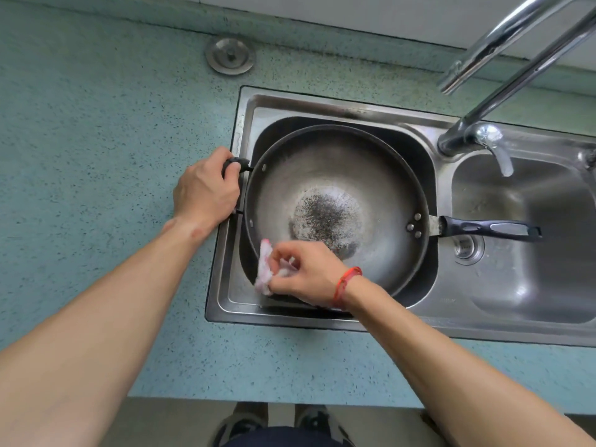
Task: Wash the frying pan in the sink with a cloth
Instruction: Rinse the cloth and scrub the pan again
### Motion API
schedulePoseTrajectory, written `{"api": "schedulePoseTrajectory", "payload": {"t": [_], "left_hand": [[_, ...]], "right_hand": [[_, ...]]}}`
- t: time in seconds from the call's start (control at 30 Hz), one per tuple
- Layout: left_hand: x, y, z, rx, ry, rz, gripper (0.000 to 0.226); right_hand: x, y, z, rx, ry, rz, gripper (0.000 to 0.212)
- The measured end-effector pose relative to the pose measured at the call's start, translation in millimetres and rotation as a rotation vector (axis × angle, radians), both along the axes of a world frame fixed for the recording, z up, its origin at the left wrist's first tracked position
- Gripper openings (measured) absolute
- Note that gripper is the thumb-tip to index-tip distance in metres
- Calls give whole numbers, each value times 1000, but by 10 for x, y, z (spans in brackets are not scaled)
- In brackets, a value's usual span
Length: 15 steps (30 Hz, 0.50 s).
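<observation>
A large grey frying pan (335, 175) lies in the left basin of a steel double sink (322, 106), with a dark burnt patch at its centre. Its long black handle (490, 228) points right over the other basin. My left hand (206, 188) grips the small black helper handle (237, 163) at the pan's left rim. My right hand (306, 272), with a red band on the wrist, pinches a crumpled white and pink cloth (265, 269) against the pan's near-left rim.
A chrome tap (483, 137) stands behind the divider, its spout over the right basin (532, 253), where a drain (469, 248) shows. Two chrome pipes (503, 37) cross the top right. A steel sink plug (230, 56) lies on the speckled green counter (96, 124).
</observation>
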<state>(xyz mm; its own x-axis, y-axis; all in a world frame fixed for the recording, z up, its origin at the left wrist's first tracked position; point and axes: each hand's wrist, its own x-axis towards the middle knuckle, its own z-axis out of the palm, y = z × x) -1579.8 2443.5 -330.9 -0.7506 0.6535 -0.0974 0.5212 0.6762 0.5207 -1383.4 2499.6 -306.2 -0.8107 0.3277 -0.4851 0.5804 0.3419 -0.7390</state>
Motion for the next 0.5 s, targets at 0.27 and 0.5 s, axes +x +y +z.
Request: {"api": "schedulePoseTrajectory", "payload": {"t": [0.27,0.5], "left_hand": [[9,-3,6,-8,8,-18,24],[67,30,-40,-42,62,39,25]], "right_hand": [[873,490,55,474,-283,373,50],[938,475,-31,443,-207,359,43]]}}
